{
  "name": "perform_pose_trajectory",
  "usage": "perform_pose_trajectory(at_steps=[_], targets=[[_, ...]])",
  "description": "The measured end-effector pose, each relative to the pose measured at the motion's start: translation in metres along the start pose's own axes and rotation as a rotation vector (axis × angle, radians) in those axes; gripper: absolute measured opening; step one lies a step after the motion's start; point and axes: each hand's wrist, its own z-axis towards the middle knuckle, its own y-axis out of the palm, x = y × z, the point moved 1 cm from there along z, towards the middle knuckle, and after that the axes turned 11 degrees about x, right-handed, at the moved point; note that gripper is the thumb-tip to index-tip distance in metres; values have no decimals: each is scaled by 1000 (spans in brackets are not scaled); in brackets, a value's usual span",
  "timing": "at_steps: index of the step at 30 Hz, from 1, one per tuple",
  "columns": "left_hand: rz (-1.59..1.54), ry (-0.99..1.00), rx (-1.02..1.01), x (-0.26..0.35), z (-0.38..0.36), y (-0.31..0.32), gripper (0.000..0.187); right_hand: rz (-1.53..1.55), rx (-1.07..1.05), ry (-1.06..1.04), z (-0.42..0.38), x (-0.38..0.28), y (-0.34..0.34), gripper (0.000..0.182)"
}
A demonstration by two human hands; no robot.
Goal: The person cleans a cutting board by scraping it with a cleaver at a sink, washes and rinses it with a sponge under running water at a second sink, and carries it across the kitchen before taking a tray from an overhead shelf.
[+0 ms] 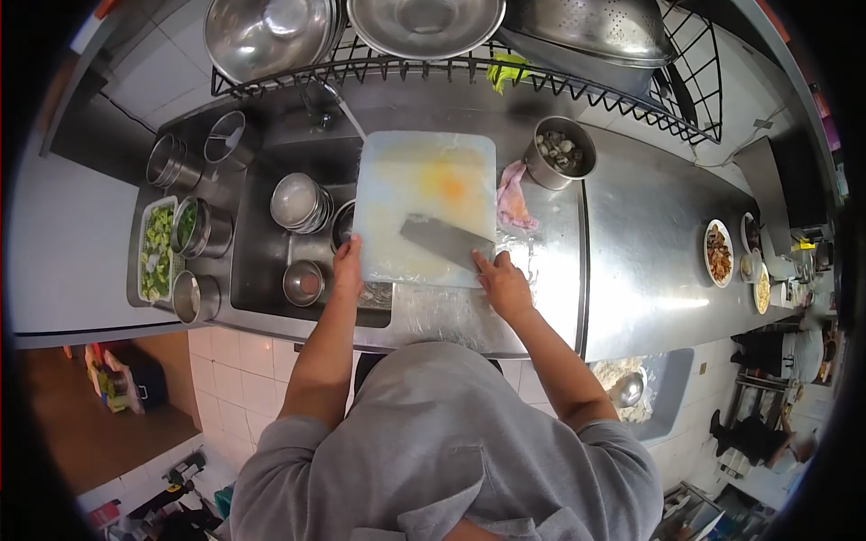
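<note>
A white cutting board (397,194) with a yellow-orange stain lies across the right part of the sink and the steel counter. My left hand (348,263) is closed on the board's left edge. A cleaver (442,238) rests flat on the board, its broad grey blade pointing to the upper left. At the board's lower right corner, my right hand (503,283) is closed at the cleaver's near end, with fingertips against the blade; the handle is hidden. A pink cloth (514,198) lies just right of the board.
Stacked bowls (296,200) and a small metal bowl (303,283) sit in the sink (262,171). Left of it are metal pots and a basket of chopped greens (159,248). A pot of shellfish-like pieces (561,155) stands right. A wire rack (577,90) hangs above; plated food (718,253) is far right.
</note>
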Motion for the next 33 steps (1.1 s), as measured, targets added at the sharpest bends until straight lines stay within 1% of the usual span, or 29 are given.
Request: perform_pose_trajectory(at_steps=[2, 4, 5, 6, 7, 8, 9, 10, 11, 12, 13, 15, 16, 17, 18, 19, 21, 22, 24, 26, 27, 30, 32, 33], targets=[[44, -19, -18, 0, 0, -3, 46, -10, -31, 120, -3, -9, -2, 63], [123, 40, 11, 0, 3, -1, 52, -13, -47, 143, -10, -22, -13, 66], [120, 40, -8, 0, 10, 0, 52, -13, -64, 154, -11, -31, -23, 68], [182, 62, -44, 1, 17, -1, 56, -22, -53, 168, -13, -39, -31, 68], [244, 84, -77, 2, 23, 0, 60, -3, -126, 165, -16, -49, -38, 71], [243, 77, -93, 9, 26, 6, 60, 17, -205, 162, -20, -60, -40, 74], [481, 190, -80, 18, 33, 13, 63, 56, -305, 229, -18, -70, -38, 79], [714, 308, -70, 31, 35, 22, 67, 46, -307, 246, -20, -75, -22, 79], [746, 403, -28, 52, 19, 38, 72, 251, -134, 189, -18, -75, 2, 79], [739, 389, -44, 52, 29, 46, 72, 452, 37, 129, -18, -77, 18, 79], [814, 479, -89, 50, 43, 51, 73, 437, 30, 144, -18, -84, 26, 79], [885, 549, -148, 47, 46, 50, 74, 390, 25, 223, -17, -97, 37, 71], [779, 508, -147, 60, 38, 49, 76, 378, 15, 234, -22, -103, 32, 71], [673, 471, -147, 63, 41, 49, 77, 258, -48, 346, -25, -111, 17, 65], [670, 462, -161, 64, 45, 50, 77, 137, -109, 460, -30, -114, 7, 59], [701, 440, -144, 56, 55, 48, 78, 132, -55, 456, -45, -107, 8, 50], [732, 410, -144, 51, 53, 44, 79, 79, -43, 524, -71, -114, -9, 50], [764, 409, -129, 63, 40, 42, 80, 37, -26, 571, -81, -120, -18, 50], [793, 409, -113, 69, 33, 44, 80, 2, -15, 586, -100, -129, -27, 50], [952, 421, -48, 70, 32, 48, 84, -28, -7, 595, -108, -143, -25, 51], [947, 415, -44, 69, 31, 49, 84, -33, -13, 607, -108, -146, -24, 51], [898, 410, -57, 91, 16, 51, 88, -57, -41, 617, -70, -146, -20, 52], [965, 415, -167, 98, 12, 50, 90, -18, 62, 587, -19, -120, -5, 51], [971, 403, -159, 96, 12, 48, 90, 2, 154, 506, 13, -98, 9, 50]])
